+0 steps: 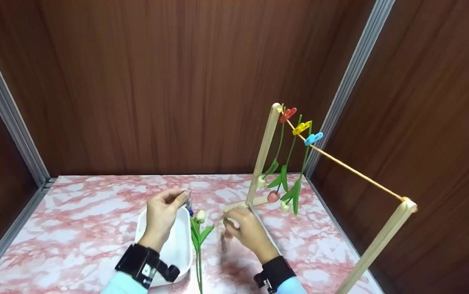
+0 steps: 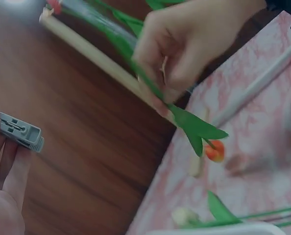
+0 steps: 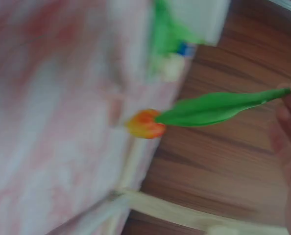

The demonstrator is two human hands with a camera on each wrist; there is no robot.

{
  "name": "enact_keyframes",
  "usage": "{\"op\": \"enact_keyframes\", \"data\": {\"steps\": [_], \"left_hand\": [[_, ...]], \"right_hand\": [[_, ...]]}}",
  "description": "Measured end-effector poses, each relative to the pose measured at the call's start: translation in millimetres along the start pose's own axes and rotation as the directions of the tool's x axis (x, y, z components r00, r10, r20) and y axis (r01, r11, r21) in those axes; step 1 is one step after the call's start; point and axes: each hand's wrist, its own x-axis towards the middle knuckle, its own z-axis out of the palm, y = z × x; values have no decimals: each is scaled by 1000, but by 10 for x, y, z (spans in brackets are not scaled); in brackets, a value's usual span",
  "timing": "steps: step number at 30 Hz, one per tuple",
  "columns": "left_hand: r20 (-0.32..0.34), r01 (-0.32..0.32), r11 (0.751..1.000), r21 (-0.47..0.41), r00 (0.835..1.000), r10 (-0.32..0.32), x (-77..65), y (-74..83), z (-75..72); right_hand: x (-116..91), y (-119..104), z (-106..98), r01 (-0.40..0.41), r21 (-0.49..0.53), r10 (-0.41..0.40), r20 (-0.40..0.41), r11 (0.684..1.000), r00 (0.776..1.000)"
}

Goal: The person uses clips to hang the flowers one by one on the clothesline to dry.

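Right fingers [image 3: 288, 117] pinch a tulip [image 3: 209, 108] hanging steeply, bloom [image 3: 145, 124] down; left fingers [image 2: 16, 171], a clip [image 2: 22, 131].

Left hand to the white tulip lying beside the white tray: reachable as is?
Likely yes: the white tulip lies close by, with nothing visible covering its bloom. But the left hand pinches a grey clip, so gripping the tulip probably means setting that down first.

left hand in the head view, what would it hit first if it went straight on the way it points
Probably the brown wood-grain back panel: the left hand, pinching a gray clothespin, points forward over the marbled tabletop, with nothing visible between, though depth is unclear.
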Motion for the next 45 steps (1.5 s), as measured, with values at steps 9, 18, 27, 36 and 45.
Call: {"op": "enact_keyframes", "data": {"steps": [9, 18, 27, 36, 45], "left_hand": [[203, -158, 984, -80, 964, 171, 155, 515, 607], [357, -266, 952, -151, 884, 303, 177, 1075, 1322], [478, -318, 903, -289, 769, 424, 147, 1449, 2057], [542, -378, 897, -227, 717, 439, 103, 1703, 2542], [608, -381, 891, -247, 655, 449, 133, 1683, 2761]], "right_hand": [[62, -173, -452, -278, 256, 341, -244, 926, 908], [-119, -180, -844, -438, 332, 549, -540, 835, 638], [-182, 25, -1053, -522, 417, 642, -664, 744, 385], [-142, 102, -1138, -537, 328, 576, -714, 778, 399], [-130, 184, -1171, -521, 289, 537, -730, 803, 422]]}}
